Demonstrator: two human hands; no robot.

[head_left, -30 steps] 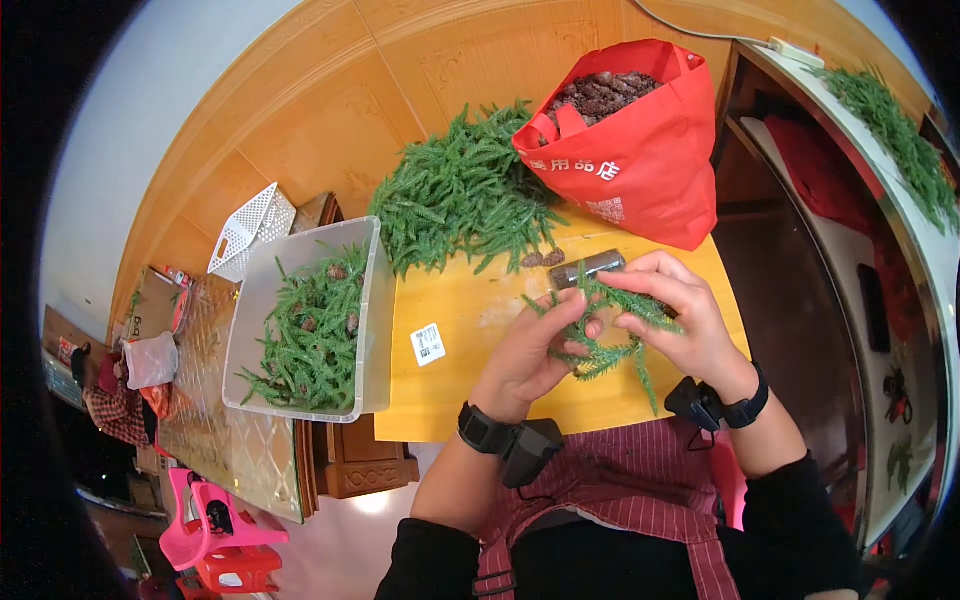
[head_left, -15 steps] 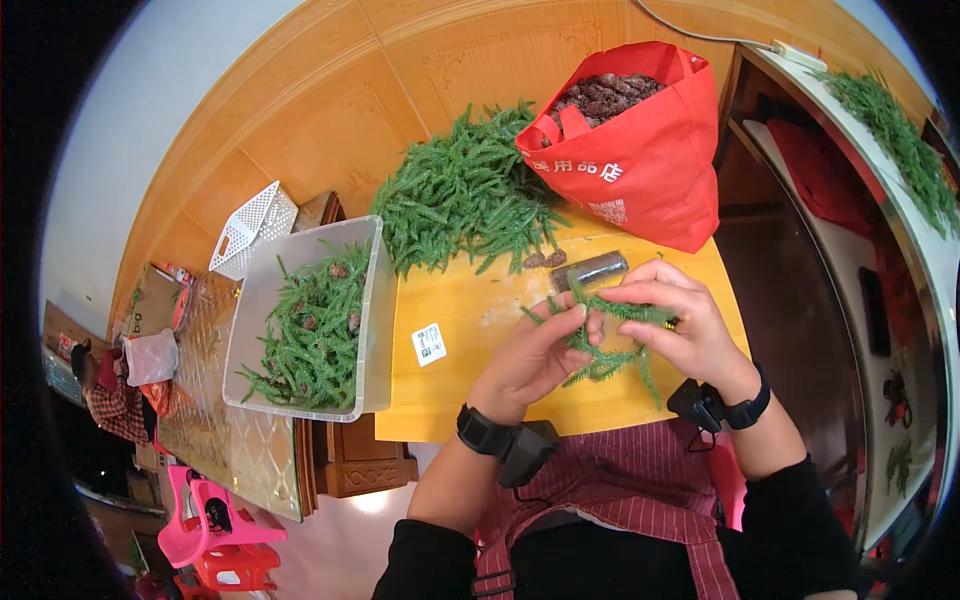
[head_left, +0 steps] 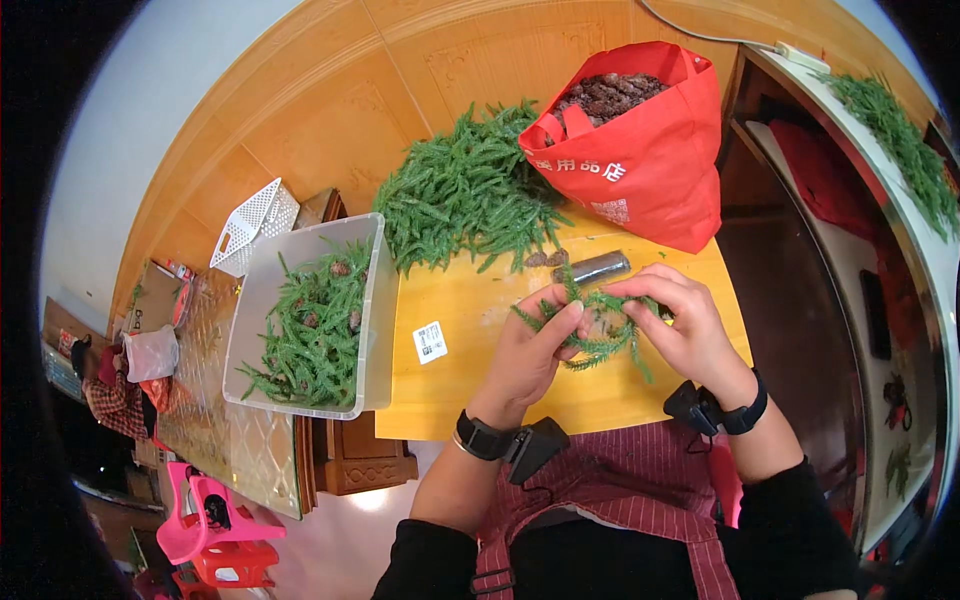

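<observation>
Over the near part of the yellow table [head_left: 460, 400], both hands grip one green artificial pine sprig [head_left: 605, 348], its needled branches bent in a loose curl. My left hand [head_left: 525, 350] pinches it between thumb and fingers on one side. Opposite, my right hand [head_left: 690, 325] closes thumb and fingertips on a branch. What lies inside the pinches is partly hidden. Just beyond the hands lie a dark shiny cylinder [head_left: 600, 268] and a couple of small brown pine cones [head_left: 545, 259].
Left stands a clear plastic bin [head_left: 375, 310] of green sprigs with pine cones. A heap of sprigs [head_left: 460, 190] and a red bag [head_left: 650, 170] of pine cones sit at the back. A white label [head_left: 430, 343] lies on the table. Far left is another person [head_left: 115, 395].
My right fingers have shifted along the sprig, and its branches now look more curled between my hands. My left hand has tilted slightly, still pinching it.
</observation>
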